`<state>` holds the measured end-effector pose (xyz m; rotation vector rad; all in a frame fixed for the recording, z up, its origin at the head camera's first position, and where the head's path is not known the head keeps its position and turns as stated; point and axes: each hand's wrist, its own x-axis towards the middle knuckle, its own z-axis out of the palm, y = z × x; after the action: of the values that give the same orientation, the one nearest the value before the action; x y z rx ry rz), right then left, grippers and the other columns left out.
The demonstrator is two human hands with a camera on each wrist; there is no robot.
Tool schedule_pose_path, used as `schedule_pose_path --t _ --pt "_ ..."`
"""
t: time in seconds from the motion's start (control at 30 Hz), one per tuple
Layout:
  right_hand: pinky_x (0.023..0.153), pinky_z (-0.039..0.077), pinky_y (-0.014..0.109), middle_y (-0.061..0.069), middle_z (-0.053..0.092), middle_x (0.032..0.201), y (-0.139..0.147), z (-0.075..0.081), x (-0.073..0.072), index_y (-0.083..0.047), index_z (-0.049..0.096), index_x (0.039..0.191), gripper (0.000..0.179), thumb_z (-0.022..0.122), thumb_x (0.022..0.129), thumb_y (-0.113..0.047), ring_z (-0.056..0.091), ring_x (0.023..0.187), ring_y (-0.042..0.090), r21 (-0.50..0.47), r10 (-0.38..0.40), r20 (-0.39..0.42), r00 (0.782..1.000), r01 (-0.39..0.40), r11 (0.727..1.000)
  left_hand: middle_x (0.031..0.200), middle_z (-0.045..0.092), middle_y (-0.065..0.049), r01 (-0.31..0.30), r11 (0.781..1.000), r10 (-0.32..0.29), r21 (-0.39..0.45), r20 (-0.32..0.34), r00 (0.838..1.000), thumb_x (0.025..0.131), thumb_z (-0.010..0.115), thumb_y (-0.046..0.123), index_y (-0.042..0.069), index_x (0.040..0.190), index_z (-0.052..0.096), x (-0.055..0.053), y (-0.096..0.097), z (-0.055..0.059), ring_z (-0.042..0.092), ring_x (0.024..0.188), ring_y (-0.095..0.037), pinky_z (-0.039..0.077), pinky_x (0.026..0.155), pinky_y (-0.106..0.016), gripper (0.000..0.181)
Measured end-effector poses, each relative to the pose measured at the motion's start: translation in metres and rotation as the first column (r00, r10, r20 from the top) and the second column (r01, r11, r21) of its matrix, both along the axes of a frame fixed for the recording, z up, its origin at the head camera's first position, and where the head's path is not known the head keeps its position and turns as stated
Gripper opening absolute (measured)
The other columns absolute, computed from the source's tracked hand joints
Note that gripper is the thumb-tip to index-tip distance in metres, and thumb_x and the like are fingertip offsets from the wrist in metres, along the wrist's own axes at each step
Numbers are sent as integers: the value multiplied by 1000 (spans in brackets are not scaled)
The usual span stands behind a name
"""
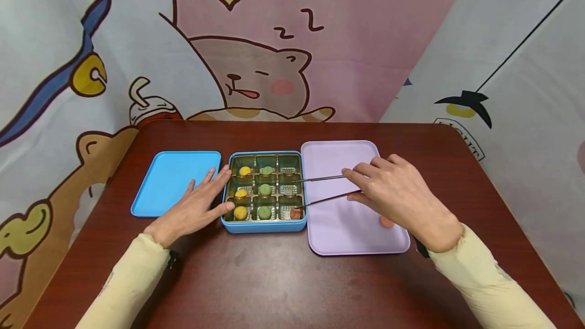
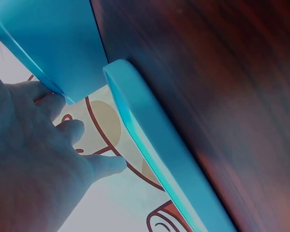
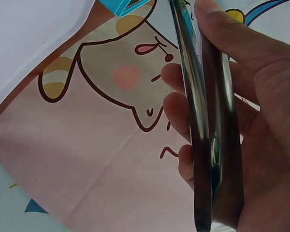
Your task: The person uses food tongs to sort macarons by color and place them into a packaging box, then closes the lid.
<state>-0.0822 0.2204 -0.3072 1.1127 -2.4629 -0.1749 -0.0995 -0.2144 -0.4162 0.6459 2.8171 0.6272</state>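
My right hand [image 1: 395,194] grips a pair of metal tongs [image 3: 198,111], whose arms stand spread apart in the head view. The lower tip reaches a reddish ball [image 1: 295,213] in the near right compartment of the blue box [image 1: 265,227]; the upper tip is over the middle right compartment. Down the box's left column sit yellow balls [image 1: 240,212], and down its middle column green balls [image 1: 264,212]. With fingers spread, my left hand [image 1: 192,212] touches the left side of the box.
Right of the box lies a light purple tray [image 1: 343,237], an orange-pink ball [image 1: 386,222] on it partly behind my right hand. On the left is a flat blue lid [image 1: 171,179]. Everything stands on a dark red wooden table [image 1: 274,288] before a cartoon-print cloth [image 1: 365,24].
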Motion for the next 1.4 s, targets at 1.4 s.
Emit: schedule_pose_path --t 1.4 --pt "80 51 44 -1 73 93 11 -8 -9 -13 72 107 22 79 91 -26 68 82 22 -59 79 38 996 -77 995 174 9 -4 -1 1000 1 1 5 1000 106 51 54 14 168 15 -1 1 0 4 159 -37 4 115 -76 82"
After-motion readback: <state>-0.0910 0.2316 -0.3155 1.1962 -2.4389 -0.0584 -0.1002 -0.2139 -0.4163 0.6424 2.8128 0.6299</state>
